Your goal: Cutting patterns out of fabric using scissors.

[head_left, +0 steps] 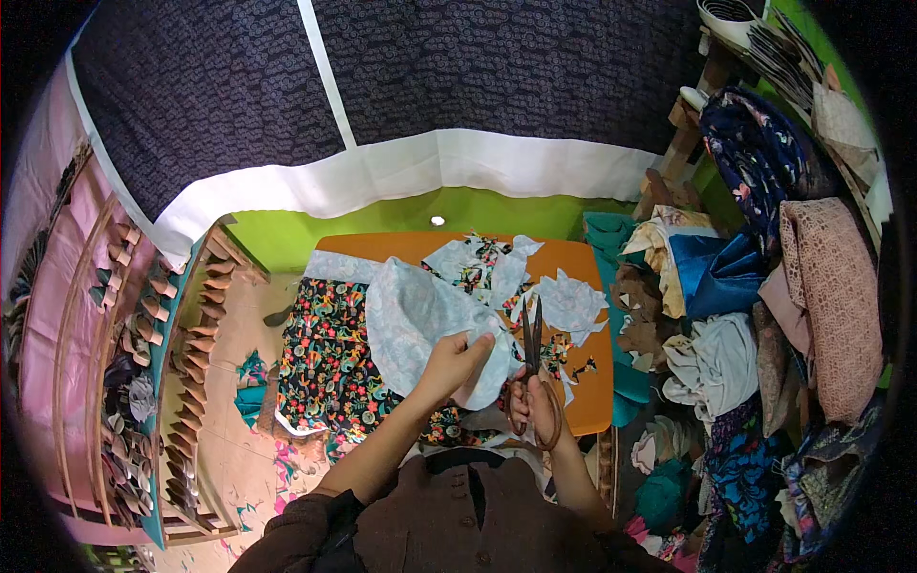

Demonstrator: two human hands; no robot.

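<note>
Between the thumb and fingers of my left hand (461,361) I pinch the right edge of a pale, light-blue piece of fabric (411,306). It lies over a black floral fabric (320,344), which drapes across the left part of an orange table (592,401). Just to the right, my right hand (537,403) grips a pair of scissors (533,344) by its brown handles. The dark blades point away from me and stand slightly apart, beside the cloth's edge. Beyond them lie fabric scraps (564,301), pale and floral, on the tabletop.
Heaped cloths (716,363) crowd the right side, with a blue satin piece (716,272) among them. Wooden racks holding rows of shoe forms (196,363) stand at left. A dark patterned curtain (478,76) hangs ahead. Fabric bits (250,392) litter the floor.
</note>
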